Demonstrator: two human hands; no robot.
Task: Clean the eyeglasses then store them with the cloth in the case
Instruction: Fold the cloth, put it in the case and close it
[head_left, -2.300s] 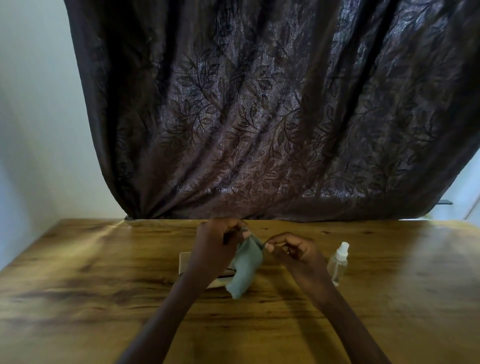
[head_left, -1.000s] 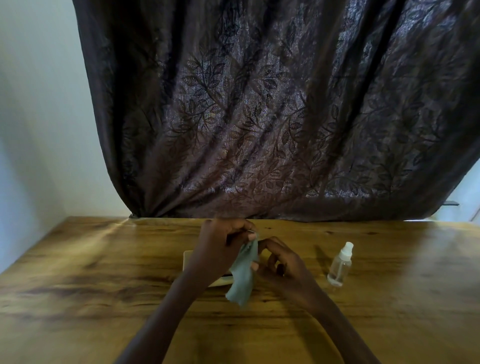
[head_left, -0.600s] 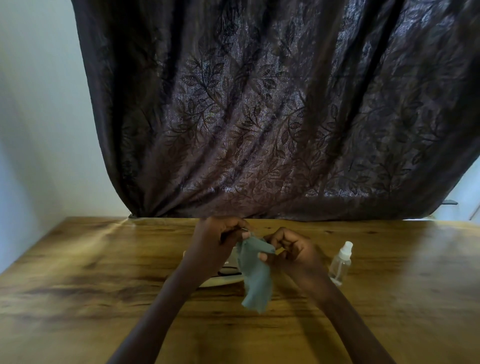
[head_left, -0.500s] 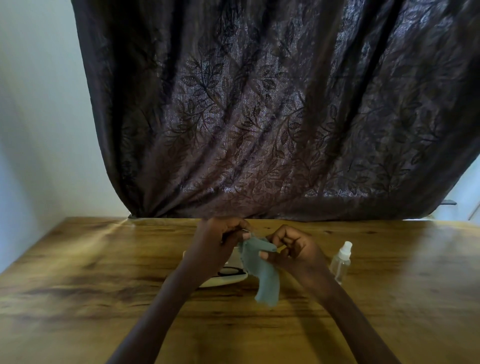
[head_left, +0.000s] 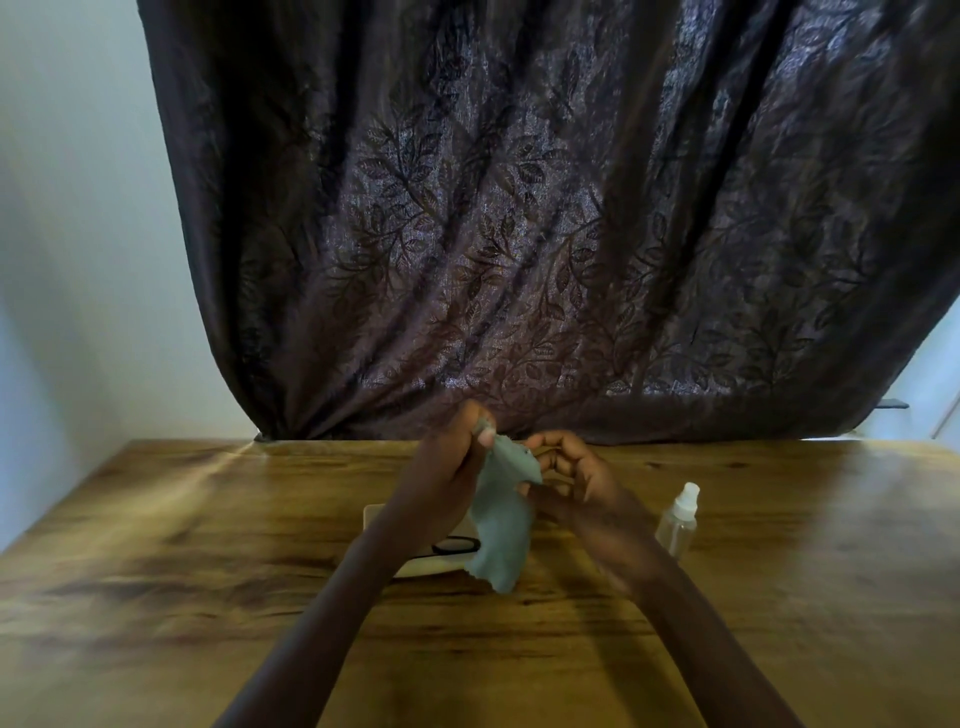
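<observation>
A grey-green cloth (head_left: 501, 525) hangs in the air between my hands above the table. My left hand (head_left: 449, 467) pinches its top corner between thumb and fingers. My right hand (head_left: 569, 465) is curled at the cloth's upper right corner and holds that edge. Below and behind the cloth lies an open cream case (head_left: 375, 515), mostly hidden by my left forearm. The dark-rimmed eyeglasses (head_left: 457, 545) rest in the case, with only one rim showing.
A small clear spray bottle (head_left: 678, 519) with a white cap stands upright to the right of my right wrist. The wooden table (head_left: 208, 597) stretches wide on both sides. A dark leaf-patterned curtain (head_left: 519, 234) hangs behind the table's far edge.
Both hands have lifted slightly and pulled the cloth's top edge out between them. The cloth now hangs longer and wider. The eyeglasses' rim has come into view in the case.
</observation>
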